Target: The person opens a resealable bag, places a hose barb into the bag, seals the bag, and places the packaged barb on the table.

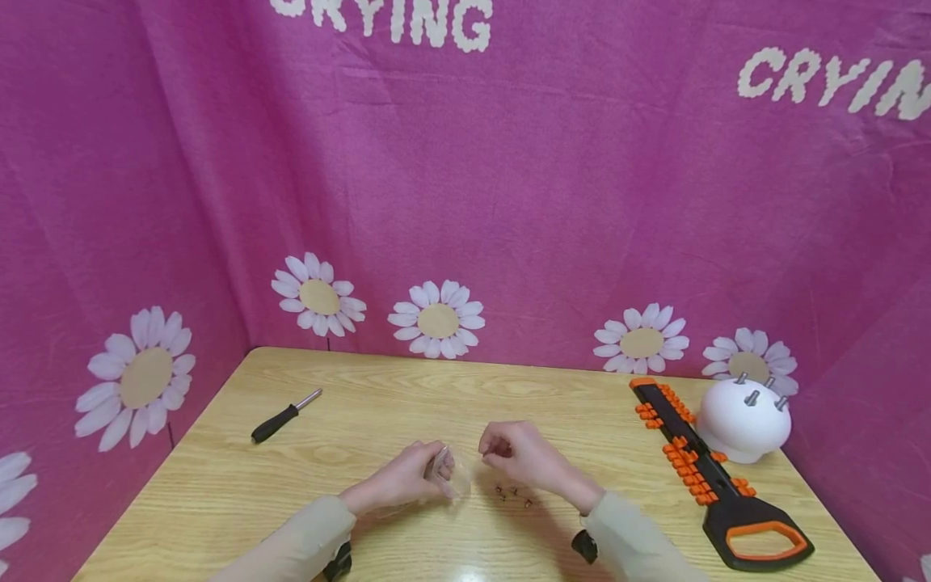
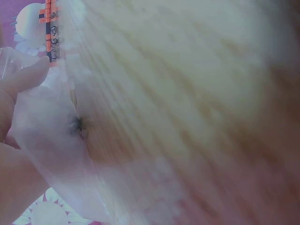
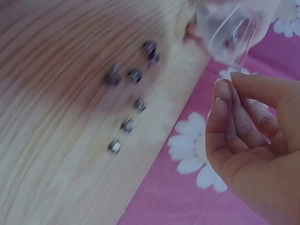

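My left hand point(image 1: 407, 478) grips a small clear plastic bag point(image 1: 449, 477) just above the wooden table point(image 1: 378, 396). In the left wrist view the bag point(image 2: 51, 140) is blurred, with a dark speck inside it. My right hand point(image 1: 509, 453) hovers just right of the bag with its fingers point(image 3: 225, 108) curled toward the thumb, and I see nothing between them. Several small dark nuts point(image 1: 513, 494) lie loose on the table below and between the hands. In the right wrist view the nuts point(image 3: 131, 108) are scattered left of the hand, and the bag point(image 3: 229, 28) is at the top.
A black-handled screwdriver point(image 1: 284, 416) lies at the left. A long black and orange holder rail point(image 1: 698, 469) lies at the right, beside a white dome point(image 1: 743, 420) with bolts sticking out. Pink flowered cloth point(image 1: 509, 202) surrounds the table.
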{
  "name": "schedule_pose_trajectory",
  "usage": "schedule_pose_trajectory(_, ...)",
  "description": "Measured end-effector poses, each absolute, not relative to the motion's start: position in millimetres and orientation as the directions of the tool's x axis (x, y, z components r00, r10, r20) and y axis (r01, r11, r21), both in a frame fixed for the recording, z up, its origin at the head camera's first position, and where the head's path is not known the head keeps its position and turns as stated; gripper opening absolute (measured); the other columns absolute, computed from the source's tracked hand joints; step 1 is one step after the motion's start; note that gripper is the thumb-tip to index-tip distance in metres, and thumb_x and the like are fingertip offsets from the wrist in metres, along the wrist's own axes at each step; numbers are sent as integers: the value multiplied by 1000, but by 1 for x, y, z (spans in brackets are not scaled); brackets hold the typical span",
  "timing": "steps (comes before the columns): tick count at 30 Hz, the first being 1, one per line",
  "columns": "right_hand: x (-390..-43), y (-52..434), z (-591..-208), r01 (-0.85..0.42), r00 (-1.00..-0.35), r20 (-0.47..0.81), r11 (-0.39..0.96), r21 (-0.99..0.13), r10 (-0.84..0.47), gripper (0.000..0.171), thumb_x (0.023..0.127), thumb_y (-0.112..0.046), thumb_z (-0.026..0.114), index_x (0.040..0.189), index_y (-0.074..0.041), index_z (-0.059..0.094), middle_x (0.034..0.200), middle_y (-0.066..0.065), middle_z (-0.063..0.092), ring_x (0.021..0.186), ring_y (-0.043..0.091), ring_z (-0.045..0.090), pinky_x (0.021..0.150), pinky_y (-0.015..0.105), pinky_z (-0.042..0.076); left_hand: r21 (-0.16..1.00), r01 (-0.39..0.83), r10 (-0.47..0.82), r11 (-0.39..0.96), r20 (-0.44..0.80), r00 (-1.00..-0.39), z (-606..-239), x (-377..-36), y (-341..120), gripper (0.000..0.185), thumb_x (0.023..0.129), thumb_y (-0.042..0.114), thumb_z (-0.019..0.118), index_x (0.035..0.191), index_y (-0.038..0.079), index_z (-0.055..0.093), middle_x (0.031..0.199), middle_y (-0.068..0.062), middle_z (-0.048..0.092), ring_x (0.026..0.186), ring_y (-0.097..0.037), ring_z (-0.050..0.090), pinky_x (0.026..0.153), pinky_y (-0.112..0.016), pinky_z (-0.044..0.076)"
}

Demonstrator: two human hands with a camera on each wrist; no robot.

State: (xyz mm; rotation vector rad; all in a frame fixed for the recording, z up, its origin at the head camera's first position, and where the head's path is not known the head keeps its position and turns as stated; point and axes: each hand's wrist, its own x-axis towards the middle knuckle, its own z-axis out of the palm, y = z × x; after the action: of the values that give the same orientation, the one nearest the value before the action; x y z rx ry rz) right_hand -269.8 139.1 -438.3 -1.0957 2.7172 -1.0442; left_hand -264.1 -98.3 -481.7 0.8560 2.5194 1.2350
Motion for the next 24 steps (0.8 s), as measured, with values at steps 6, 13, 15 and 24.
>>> schedule_pose_trajectory(6,-275,168,-441,-584,-782,220,563,-585,-583,6,87,3,68,89,-2,65,77,5,69,69,-3,54,63,17,49,771,430,594,469,85,-800,-482,-264,-99,30,80,14,82,97,5,59,82,8,60,71,3,53,89,-25,32)
schedule_pose_trajectory(13,-281,197,-449,-557,-820,232,635,-535,-523,8,85,1,71,86,-4,65,75,1,66,68,-3,51,62,18,46,772,422,596,476,70,-800,-483,-265,-99,29,80,11,81,98,5,59,85,7,60,75,2,54,92,-28,33)
schedule_pose_trajectory(15,-281,202,-451,-549,-823,214,639,-538,-527,8,85,2,71,86,-4,65,76,2,67,69,-2,53,62,18,47,767,424,595,481,70,-801,-483,-265,-99,30,80,11,81,98,5,59,85,7,61,76,2,53,91,-27,34)
schedule_pose_trajectory(24,-283,211,-465,-541,-823,162,664,-516,-544,8,83,-2,74,85,-7,69,81,2,72,73,-2,58,67,18,51,760,442,594,476,93,-799,-485,-266,-98,34,78,17,84,99,6,60,84,7,63,77,3,50,88,-25,35)
